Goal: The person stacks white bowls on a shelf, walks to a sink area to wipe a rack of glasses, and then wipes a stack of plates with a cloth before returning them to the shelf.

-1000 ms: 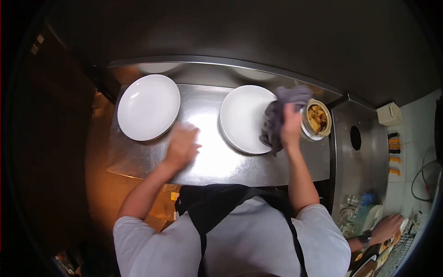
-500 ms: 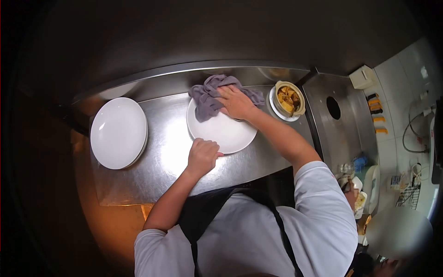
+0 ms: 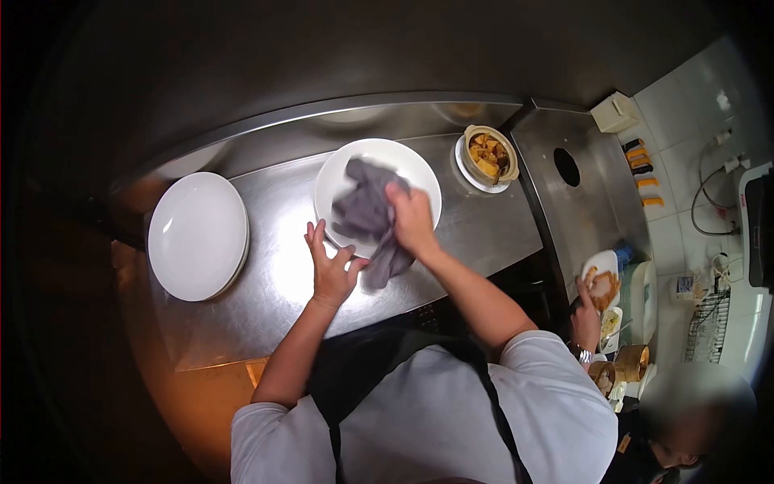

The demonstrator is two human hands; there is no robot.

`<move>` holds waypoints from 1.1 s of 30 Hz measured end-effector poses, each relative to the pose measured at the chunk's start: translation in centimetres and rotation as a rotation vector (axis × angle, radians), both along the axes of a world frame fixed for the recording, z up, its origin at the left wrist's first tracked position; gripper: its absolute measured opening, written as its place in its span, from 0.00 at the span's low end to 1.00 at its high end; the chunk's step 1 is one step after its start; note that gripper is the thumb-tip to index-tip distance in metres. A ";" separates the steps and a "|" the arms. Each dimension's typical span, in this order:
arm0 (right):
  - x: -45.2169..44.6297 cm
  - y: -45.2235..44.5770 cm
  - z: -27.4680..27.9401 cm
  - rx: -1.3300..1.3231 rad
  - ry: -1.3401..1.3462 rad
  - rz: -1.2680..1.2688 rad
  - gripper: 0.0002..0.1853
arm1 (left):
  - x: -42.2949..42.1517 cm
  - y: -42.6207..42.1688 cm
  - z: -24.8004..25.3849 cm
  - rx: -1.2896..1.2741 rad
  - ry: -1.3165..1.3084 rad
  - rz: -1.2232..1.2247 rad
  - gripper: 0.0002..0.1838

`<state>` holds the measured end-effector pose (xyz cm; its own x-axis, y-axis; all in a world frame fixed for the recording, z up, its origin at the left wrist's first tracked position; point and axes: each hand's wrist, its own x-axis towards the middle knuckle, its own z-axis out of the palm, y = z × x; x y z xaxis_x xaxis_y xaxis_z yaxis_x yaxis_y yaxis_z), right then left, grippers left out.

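Note:
A purple-grey cloth lies bunched over the middle of a white plate, and part of it hangs past the near rim. My right hand is closed on the cloth, slightly blurred. At the plate's near left rim is my left hand, its fingers spread and fingertips touching or close to the edge. Further left, a white plate rests on top of at least one other. To the right, a clay pot of food stands on a white saucer.
The steel counter meets a raised ledge at the back. A steel surface with a round hole adjoins on the right. Beyond it, another person's hand holds a white dish of food, near bamboo steamers.
My right hand has drawn the cloth from the plate's far side toward its middle and near rim. My left hand's fingers have spread. The other person's hand now holds a dish.

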<state>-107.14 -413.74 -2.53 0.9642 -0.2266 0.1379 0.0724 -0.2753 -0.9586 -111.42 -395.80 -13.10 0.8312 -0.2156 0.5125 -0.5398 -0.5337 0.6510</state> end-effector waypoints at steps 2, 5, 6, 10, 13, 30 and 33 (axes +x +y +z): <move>1.7 -0.9 2.9 -0.216 -0.094 0.067 0.21 | 0.0 0.9 0.0 -0.029 0.027 -0.053 0.20; 5.7 -3.2 -0.7 -1.053 -0.223 0.356 0.26 | -0.8 2.5 1.0 -0.049 0.125 -0.094 0.20; 5.8 -3.4 -2.8 -1.109 -0.242 0.343 0.29 | -1.0 2.9 0.9 -0.097 0.174 -0.113 0.20; 4.2 0.7 -6.9 -1.129 -0.034 0.427 0.41 | -1.7 3.6 0.2 -0.162 0.340 -0.113 0.30; 1.4 3.6 -7.6 -0.978 -0.056 0.512 0.42 | -1.4 2.7 -1.3 -0.331 0.133 -0.065 0.46; -5.3 -0.9 4.2 0.752 -0.111 -0.150 0.18 | 2.8 1.2 5.2 0.869 -0.056 -0.650 0.35; -6.2 -2.5 4.4 0.805 -0.193 -0.255 0.19 | 3.2 1.4 5.3 0.836 -0.226 -0.731 0.30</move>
<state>-113.38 -416.21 1.91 0.8470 -0.5317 -0.0016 0.2823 0.4521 -0.8461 -108.25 -394.43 -7.84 0.2721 -0.9568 0.1025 -0.9607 -0.2640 0.0858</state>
